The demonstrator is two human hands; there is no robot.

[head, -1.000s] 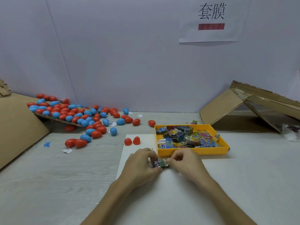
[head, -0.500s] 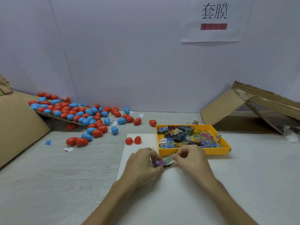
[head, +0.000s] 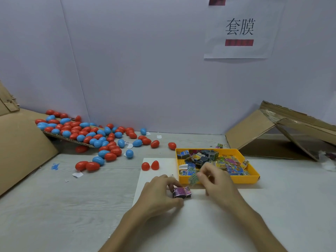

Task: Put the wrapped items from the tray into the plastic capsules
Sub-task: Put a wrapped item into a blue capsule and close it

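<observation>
Our right hand [head: 218, 184] has pulled away, pinching a green strip [head: 193, 179]. Our left hand [head: 158, 195] grips the purple packet [head: 181, 192], probably ready for the open red capsule [head: 150, 166].

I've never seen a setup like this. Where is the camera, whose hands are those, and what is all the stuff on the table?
There is no machine here. A person works with bare hands, and every picture comes from a camera worn on their head, looking forward and down. The left hand grips a small wrapped packet over a white sheet. The right hand is blurred, but seems to pinch a green scrap in front of the yellow tray, which holds more wrapped items. An open red capsule lies to the left of the tray. Farther left, a pile of red and blue capsules spills off a piece of cardboard.
</observation>
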